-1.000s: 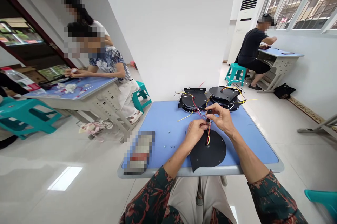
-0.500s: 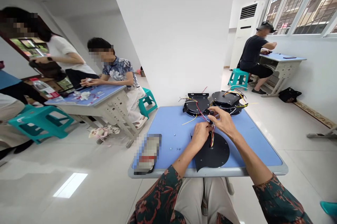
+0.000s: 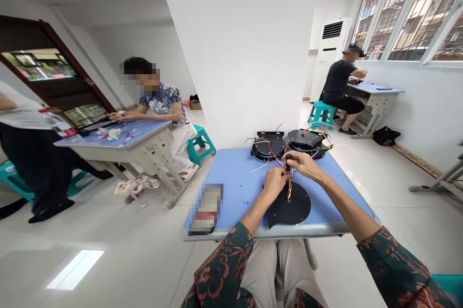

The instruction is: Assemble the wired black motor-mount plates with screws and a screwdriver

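Right hand [image 3: 304, 162] pinches black tool [image 3: 288, 165]; left hand [image 3: 275, 181] curled by wires [image 3: 289, 191] above black plate [image 3: 289, 211], hold unclear

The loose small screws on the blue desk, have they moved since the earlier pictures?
No; judged against the blue desk, the small screws show no visible shift in any direction.

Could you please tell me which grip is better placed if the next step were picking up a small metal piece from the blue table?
Probably the left grip, which is nearer the small metal pieces lying to its left; the right grip is farther away, holding the black-handled tool.
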A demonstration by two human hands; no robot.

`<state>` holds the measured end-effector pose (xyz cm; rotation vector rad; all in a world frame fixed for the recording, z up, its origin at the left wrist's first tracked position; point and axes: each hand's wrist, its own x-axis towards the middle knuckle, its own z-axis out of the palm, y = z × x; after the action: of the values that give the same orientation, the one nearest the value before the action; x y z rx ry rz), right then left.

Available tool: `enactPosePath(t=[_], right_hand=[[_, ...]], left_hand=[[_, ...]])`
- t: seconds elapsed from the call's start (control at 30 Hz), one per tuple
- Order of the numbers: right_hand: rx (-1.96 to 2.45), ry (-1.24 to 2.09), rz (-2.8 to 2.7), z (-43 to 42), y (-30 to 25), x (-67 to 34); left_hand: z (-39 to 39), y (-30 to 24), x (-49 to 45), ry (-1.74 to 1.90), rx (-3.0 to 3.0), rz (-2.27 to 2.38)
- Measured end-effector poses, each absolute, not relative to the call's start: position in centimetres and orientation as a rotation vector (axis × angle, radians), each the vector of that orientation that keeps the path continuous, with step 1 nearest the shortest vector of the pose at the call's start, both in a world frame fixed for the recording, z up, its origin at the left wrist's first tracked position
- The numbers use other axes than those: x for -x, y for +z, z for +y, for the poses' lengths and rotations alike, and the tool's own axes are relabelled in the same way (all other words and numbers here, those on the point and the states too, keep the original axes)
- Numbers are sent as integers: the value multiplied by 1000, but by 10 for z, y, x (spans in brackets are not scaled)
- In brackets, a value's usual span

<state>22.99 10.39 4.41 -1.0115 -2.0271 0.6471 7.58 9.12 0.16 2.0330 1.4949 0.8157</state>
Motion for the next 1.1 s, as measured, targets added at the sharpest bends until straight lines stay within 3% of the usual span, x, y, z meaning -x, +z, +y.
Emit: enactPosePath(t=[0.17,0.43,0.67,0.97,1.1], right_hand=[[1197,363,-1862,104,45,-229],[995,690,-2044,106,50,-236],[1146,300,-1919,99,40,-225],[956,697,-1967,97,42,-236],[1065,542,-1929,91,43,-233]], left_hand=[[93,-2,-77,829,-2055,1479],[92,-1,-79,825,-2014,1502],[94,-2,-78,787,-2053,1523],[92,1,-78,842,-1947,1422],[91,4,-78,833,-2001,1467]])
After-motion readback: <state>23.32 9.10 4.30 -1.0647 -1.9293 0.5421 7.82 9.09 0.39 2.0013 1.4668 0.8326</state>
